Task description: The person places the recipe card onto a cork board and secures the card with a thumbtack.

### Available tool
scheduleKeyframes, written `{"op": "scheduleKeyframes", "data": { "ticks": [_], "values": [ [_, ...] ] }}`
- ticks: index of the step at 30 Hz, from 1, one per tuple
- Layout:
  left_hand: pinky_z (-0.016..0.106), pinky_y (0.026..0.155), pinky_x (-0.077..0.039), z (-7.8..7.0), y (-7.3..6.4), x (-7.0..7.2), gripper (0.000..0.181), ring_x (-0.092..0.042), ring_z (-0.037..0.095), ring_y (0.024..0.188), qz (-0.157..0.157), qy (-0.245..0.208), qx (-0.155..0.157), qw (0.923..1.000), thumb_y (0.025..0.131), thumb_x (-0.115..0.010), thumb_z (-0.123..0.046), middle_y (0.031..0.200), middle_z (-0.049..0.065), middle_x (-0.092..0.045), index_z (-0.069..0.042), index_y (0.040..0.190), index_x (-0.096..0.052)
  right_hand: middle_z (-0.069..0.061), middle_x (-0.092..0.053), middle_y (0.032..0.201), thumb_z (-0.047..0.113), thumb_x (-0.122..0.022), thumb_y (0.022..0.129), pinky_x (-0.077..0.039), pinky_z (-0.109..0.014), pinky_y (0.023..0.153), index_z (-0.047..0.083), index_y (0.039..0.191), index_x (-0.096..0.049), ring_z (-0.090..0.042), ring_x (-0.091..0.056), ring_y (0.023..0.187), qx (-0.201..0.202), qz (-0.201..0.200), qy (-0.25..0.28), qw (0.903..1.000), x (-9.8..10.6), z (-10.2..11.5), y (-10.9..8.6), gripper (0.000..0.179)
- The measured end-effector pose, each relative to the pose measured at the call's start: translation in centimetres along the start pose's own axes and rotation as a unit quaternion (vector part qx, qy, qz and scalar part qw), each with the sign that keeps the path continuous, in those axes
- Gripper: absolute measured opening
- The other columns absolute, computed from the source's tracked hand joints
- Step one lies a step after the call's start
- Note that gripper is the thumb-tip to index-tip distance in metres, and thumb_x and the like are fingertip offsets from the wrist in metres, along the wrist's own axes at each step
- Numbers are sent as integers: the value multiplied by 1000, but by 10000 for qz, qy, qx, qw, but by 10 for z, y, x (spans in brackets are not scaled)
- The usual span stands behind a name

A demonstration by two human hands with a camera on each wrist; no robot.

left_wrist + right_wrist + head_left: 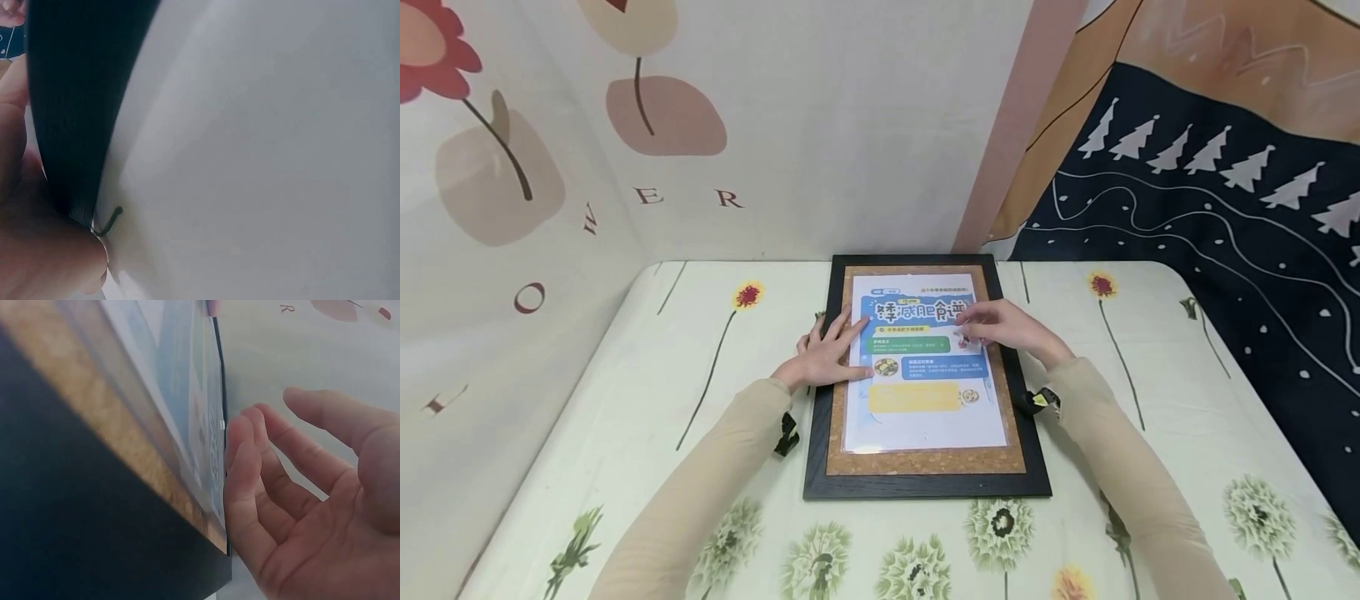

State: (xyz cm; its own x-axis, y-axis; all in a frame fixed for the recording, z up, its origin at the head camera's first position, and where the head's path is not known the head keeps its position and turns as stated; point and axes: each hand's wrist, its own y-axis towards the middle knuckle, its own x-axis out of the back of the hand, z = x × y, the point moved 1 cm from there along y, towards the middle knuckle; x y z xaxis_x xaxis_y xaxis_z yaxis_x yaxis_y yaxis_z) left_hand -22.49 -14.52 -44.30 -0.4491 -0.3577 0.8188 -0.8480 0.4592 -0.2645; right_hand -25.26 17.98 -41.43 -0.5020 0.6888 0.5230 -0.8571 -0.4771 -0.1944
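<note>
A black-framed cork board (925, 461) lies flat, with a printed poster (925, 425) on its cork in a shiny clear cover. The poster carries a blue title and green, blue and yellow text boxes. Across the board's left border, my left hand (826, 357) has its fingers spread, with fingertips and thumb over the poster's left edge. The black border also shows beside that hand in the left wrist view. Over the poster's upper right edge is my right hand (1018, 332). Its fingers (240, 465) bend loosely, the thumb stands apart, and nothing is between them.
Under the board is a bed-like surface with a white flower-print cloth (730, 467). A pale printed curtain (820, 150) hangs behind the board's far edge. To the right hangs a dark cloth (1225, 225) with tree patterns. Black straps (1041, 402) circle the wrists.
</note>
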Motion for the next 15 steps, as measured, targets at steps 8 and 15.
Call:
{"op": "scheduleKeyframes", "data": {
  "ticks": [8,15],
  "values": [
    [69,101,-2,0,-1,0,92,12,55,136,15,79,-11,10000,89,-63,-51,160,11,14,-18,157,-11,-22,-60,123,17,-60,96,-52,-37,81,-5,122,-62,-29,-61,95,30,106,28,9999,3,-3,-11,35],
    [69,101,-3,-1,-1,1,91,11,56,136,14,113,-18,9999,89,-63,-50,160,12,13,-17,157,-12,-21,-62,119,16,-59,96,-50,-38,82,-4,122,-63,-28,-61,93,-47,77,-2,10000,8,-12,-17,32]
  ]
}}
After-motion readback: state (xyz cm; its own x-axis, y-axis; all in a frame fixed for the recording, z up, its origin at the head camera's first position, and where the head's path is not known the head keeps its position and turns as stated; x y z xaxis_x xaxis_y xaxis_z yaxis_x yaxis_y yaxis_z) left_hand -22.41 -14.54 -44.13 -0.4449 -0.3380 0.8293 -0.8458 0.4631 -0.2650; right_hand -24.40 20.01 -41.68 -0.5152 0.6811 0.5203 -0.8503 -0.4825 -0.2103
